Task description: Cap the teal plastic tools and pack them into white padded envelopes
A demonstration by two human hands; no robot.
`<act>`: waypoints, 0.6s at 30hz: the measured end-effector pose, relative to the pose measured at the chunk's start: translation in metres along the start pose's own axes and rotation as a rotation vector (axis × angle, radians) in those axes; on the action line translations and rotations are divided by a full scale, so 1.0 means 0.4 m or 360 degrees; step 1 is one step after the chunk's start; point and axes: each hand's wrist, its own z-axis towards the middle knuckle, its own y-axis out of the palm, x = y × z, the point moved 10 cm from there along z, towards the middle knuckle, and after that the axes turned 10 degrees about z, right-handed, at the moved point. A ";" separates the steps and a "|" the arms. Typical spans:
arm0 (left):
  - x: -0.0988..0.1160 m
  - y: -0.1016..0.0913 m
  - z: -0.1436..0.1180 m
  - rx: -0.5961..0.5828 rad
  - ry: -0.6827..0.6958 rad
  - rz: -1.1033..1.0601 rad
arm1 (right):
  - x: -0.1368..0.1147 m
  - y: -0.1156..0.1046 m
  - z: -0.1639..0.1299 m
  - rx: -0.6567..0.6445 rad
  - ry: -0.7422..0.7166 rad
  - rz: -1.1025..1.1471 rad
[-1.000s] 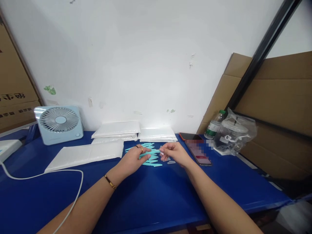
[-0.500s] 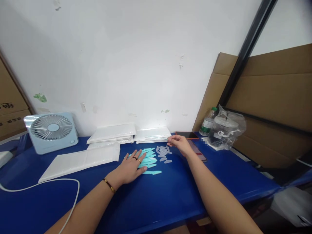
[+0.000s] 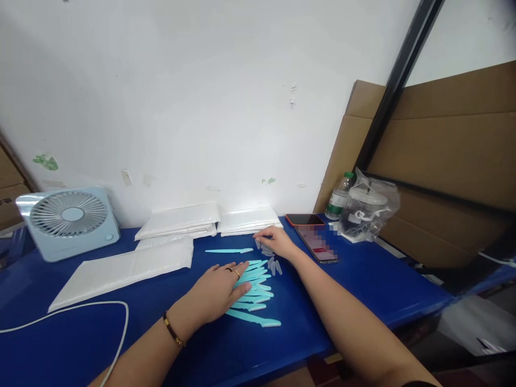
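Note:
My left hand lies palm down with fingers spread over a fanned pile of turquoise eyebrow razors. Their blade ends point right, and the palm hides many of the handles. One more razor rests by itself behind the pile. Small translucent blade covers are scattered right of the razors. My right hand is above the rear covers, fingers bent and tips pinched together by one cover; whatever they hold is too small to make out.
White padded mailers line the wall, with another mailer nearer the left. A blue fan and white cable occupy the left side. Two phones, a bottle and a bagged cup stand or lie at right.
My left hand and the razor pile have shifted toward the table's front edge. My right hand has lowered to the covers; the thin item it held is gone, and one razor lies apart.

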 end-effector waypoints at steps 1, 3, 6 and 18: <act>-0.011 -0.009 0.007 0.0051 -0.0030 0.0001 | -0.001 -0.013 0.000 0.0039 -0.0012 -0.0113; -0.038 -0.023 0.020 0.0151 -0.0081 -0.0009 | -0.003 -0.017 0.000 0.0012 -0.0040 -0.0330; -0.095 -0.036 0.038 0.0284 -0.0179 -0.0046 | -0.006 0.018 -0.004 -0.0212 -0.0096 -0.0576; -0.248 -0.010 0.075 0.0445 -0.0414 -0.0558 | -0.032 0.018 -0.013 -0.0326 0.0012 -0.0579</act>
